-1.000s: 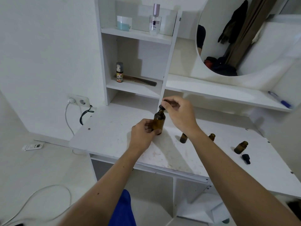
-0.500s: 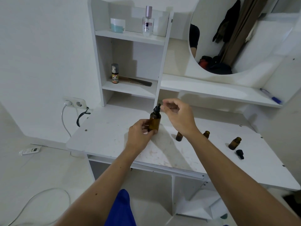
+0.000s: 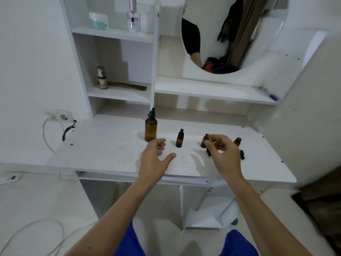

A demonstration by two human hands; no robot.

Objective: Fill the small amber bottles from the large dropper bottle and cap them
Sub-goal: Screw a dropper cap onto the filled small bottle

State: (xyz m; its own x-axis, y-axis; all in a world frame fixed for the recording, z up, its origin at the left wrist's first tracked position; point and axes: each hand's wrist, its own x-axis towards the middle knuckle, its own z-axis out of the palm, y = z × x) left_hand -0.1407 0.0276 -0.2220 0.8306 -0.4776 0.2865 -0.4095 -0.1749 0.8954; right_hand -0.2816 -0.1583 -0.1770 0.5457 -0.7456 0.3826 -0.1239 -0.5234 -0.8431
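On the desk, large dropper bottle released

The large dropper bottle stands upright toward the back of the white desk, amber glass with its black dropper cap on. To its right, a small amber bottle stands upright, capped with a black dropper. Further right, a second small bottle looks uncapped, partly hidden. A third small bottle stands open at the far right, with a loose black cap lying just beside it.
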